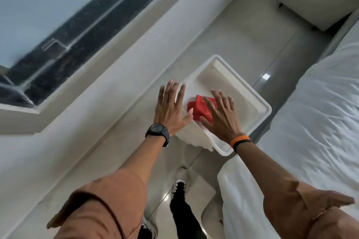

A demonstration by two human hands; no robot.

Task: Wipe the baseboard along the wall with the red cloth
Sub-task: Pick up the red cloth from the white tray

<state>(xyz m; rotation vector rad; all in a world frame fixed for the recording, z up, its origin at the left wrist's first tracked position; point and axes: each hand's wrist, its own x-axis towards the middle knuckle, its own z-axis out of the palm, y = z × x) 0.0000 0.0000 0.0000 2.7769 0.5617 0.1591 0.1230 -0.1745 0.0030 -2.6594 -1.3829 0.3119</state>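
Note:
A folded red cloth (pixel 200 109) lies inside a white plastic tub (pixel 260 106) on the floor. My right hand (pixel 221 114) hovers over the cloth with fingers spread, covering its right part. My left hand (pixel 171 108) is open beside the tub's left rim, thumb near the cloth. The pale baseboard (pixel 136 75) runs diagonally along the foot of the wall, left of the tub.
A bed with white bedding (pixel 314 112) fills the right side. A white cabinet (pixel 314 0) stands at the far end of the narrow tiled floor (pixel 242 31). A window with a dark frame (pixel 64 31) sits above the wall ledge. My feet (pixel 180 182) are below the tub.

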